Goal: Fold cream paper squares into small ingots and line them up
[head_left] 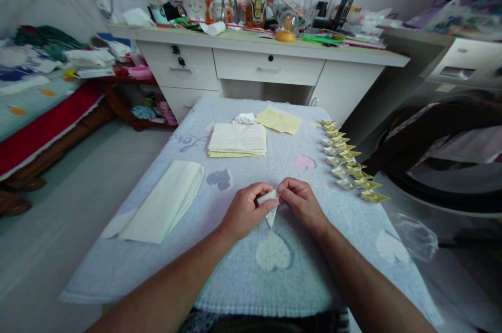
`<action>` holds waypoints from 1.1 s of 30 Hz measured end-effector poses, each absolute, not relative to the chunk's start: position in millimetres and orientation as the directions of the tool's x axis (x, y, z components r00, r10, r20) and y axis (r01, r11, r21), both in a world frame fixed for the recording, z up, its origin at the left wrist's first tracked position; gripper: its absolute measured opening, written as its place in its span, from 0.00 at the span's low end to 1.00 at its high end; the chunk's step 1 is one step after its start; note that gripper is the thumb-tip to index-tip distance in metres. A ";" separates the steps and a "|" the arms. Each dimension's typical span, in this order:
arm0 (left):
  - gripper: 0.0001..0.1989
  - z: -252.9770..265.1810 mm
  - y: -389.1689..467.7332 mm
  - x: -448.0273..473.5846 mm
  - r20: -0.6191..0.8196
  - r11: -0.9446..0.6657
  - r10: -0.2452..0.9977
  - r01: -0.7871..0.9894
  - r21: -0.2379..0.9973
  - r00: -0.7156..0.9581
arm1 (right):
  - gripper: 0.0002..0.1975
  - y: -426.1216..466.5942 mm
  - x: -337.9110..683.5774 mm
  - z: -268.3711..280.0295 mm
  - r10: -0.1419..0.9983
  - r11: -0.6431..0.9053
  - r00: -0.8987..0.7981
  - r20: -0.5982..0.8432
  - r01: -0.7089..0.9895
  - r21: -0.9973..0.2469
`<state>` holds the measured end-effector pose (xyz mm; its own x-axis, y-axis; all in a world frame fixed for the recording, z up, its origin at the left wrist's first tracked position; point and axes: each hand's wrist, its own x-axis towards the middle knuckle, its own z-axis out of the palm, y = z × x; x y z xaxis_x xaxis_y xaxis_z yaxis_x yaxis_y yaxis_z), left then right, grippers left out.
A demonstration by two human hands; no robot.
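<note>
Between my two hands is a small piece of folded paper [270, 216], pale, with a pointed end hanging downward. My left hand [248, 208] grips its left side, thumb across the front. With thumb and fingers pinched together, my right hand [298, 199] holds its upper right corner. Beneath them lies a light blue cloth [243, 280] with heart patterns. Rows of small folded paper boats [345, 154], yellow and whitish, stand along the cloth's right side. Ahead of my hands is a stack of paper sheets [237, 138].
A larger folded pale sheet [164, 199] lies at left. Behind the stack are a yellow sheet [279, 120] and crumpled white paper [243, 118]. A cluttered white desk [270, 56] stands beyond, a bed [47, 103] at left, a front-loading washing machine [458, 77] at right.
</note>
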<state>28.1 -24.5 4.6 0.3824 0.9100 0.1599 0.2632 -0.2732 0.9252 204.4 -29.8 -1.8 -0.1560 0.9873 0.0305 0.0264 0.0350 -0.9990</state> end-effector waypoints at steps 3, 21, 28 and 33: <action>0.06 0.7 -23.9 29.6 0.088 -0.195 0.921 0.253 0.948 0.380 | 0.17 -29.9 203.8 0.1 0.989 0.032 -0.144 0.023 0.060 -0.998; 0.14 -4.6 -24.4 29.5 0.238 -0.286 0.944 0.204 0.936 0.228 | 0.20 -28.9 201.8 4.9 0.968 0.005 -0.252 -0.009 0.054 -0.999; 0.05 4.2 -32.1 28.6 0.447 -0.535 0.845 0.473 0.700 0.293 | 0.19 -28.2 200.4 6.4 0.989 0.035 -0.148 0.023 0.078 -0.996; 0.15 3.4 -31.4 30.6 0.385 -0.483 0.875 0.465 0.742 0.294 | 0.20 -28.2 197.6 3.1 0.985 0.056 -0.167 0.046 0.057 -0.997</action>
